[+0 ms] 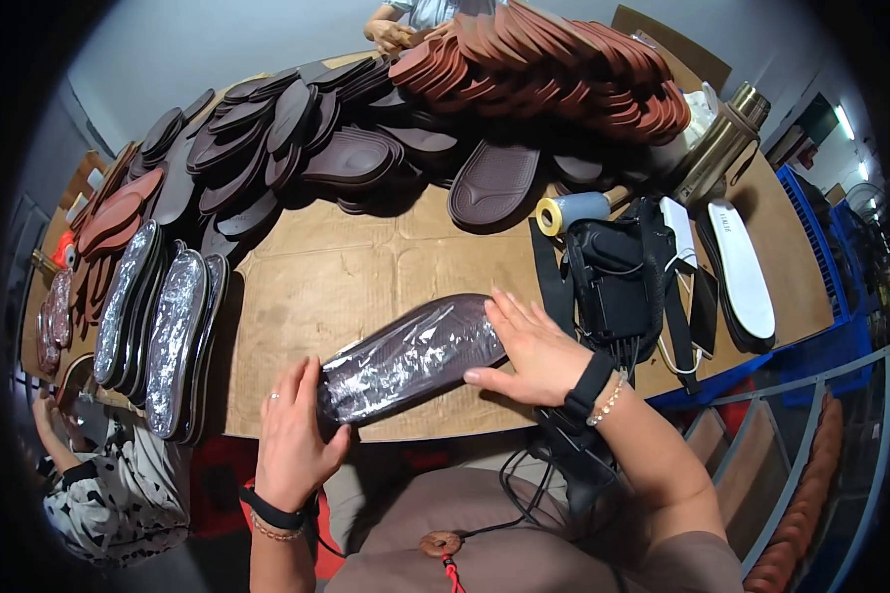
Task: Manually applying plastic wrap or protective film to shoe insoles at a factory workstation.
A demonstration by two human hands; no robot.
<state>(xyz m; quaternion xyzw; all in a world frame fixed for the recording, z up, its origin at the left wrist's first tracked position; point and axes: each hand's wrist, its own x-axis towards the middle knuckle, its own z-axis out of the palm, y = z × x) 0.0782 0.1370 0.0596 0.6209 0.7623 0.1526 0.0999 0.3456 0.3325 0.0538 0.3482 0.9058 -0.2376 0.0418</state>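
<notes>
A dark brown shoe sole [410,358], wrapped in shiny clear film, lies slanted near the front edge of the table. My left hand [299,425] grips its lower left end, with thumb and fingers on either side of the corner. At the upper right end, my right hand [532,348] holds the sole between fingers on the far edge and thumb on the near side. The underside of the sole is hidden. To the right of it lies a roll of clear film [576,211] with a yellow core.
Dark brown soles [351,158] and reddish-brown soles [554,74] are piled along the back. Wrapped soles [176,341] stack at left. A black bag [618,267], white-topped sole [742,267] and metal flask [722,143] sit right. Other people work at far side [391,35] and left [119,484].
</notes>
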